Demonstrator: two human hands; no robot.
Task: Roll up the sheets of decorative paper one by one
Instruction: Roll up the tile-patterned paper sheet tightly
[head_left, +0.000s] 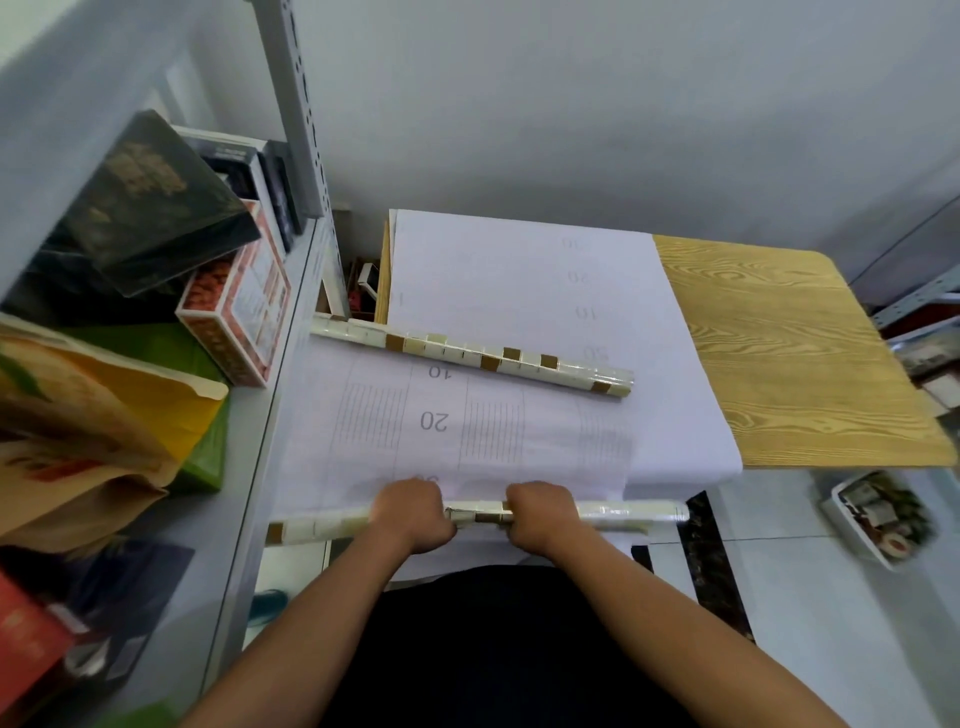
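While both hands curl over the near roll (478, 515), the sheet (457, 426) being wound spreads away from them across the tabletop (779, 353), white backing up, printed with gridlines and the numbers 10 and 20. The left hand (413, 514) grips the roll just left of its middle and the right hand (543, 514) grips it just right of the middle, a short stretch of tile-patterned roll showing between them. Each end of the roll sticks out well past the grip, the left end over the shelf (249, 467) edge, the right end past the sheet's corner. At the sheet's far end lies a second roll (472, 356), slanted, apart from both hands. Under it lie more white sheets (519, 270), reaching the tabletop's far edge. Boxes (234, 312) and bags (93, 415) crowd the shelf at left.
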